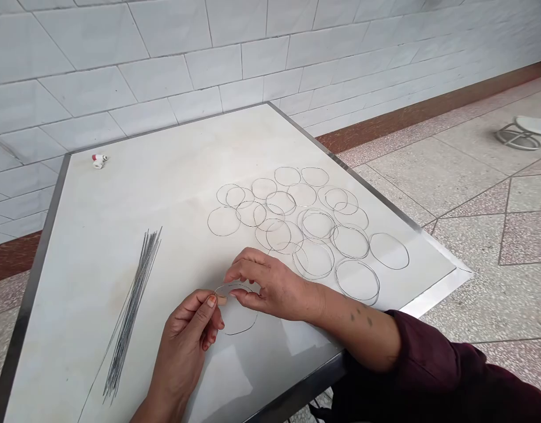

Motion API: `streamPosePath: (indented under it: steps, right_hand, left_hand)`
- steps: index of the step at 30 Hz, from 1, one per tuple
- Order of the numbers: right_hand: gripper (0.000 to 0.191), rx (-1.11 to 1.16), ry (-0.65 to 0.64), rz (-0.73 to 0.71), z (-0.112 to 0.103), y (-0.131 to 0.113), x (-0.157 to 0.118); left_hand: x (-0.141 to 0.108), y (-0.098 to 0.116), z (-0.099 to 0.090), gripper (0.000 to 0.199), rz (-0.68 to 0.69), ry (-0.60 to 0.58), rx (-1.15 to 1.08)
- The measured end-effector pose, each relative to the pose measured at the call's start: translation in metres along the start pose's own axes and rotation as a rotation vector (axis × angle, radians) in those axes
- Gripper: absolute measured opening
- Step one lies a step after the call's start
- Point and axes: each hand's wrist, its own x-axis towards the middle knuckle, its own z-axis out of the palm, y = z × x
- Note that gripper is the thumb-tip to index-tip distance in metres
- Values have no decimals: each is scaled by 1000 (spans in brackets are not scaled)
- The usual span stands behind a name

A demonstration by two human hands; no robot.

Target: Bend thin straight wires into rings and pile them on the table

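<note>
My left hand (pixel 189 335) is closed, its thumb and fingers pinching one end of a thin wire (pixel 241 333) bent into an open loop. A small tan patch shows beside the left thumb; I cannot tell whether it is a fingertip or a separate piece. Over the top of the loop, my right hand (pixel 270 285) has its thumb and forefinger a little apart, with the wire passing between them. Beyond my right hand, several thin wire rings (pixel 318 225) lie spread out, many overlapping. Left of my left hand rests a bundle of straight wires (pixel 132 311).
The white tabletop (pixel 164 182) has a metal edge and stands against a tiled wall (pixel 164 76). A small white and red object (pixel 99 161) sits near its far left corner. A round stool (pixel 528 132) is on the speckled floor at the right.
</note>
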Motion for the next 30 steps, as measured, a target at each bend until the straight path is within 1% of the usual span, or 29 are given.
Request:
streamPosePath:
  steps: [4, 10, 19, 24, 27, 30]
  right_hand:
    - [8, -21, 17, -32, 0, 1, 1]
    - [7, -30, 32, -61, 3, 3, 1]
    - [7, -19, 17, -54, 5, 3, 0]
    - [7, -33, -23, -44, 3, 4, 1]
    - [8, -56, -38, -62, 2, 5, 1]
    - [9, -57, -99, -92, 2, 6, 0]
  left_hand:
    - [1, 0, 0, 25, -1, -1, 5]
    - [-2, 2, 0, 25, -19, -50, 49]
    - [-4, 3, 2, 25, -40, -97, 77]
    - [-2, 1, 0, 25, -37, -138, 77]
    - [-2, 1, 0, 26, -34, -185, 55]
    - [-2, 2, 1, 29, -52, -199, 36]
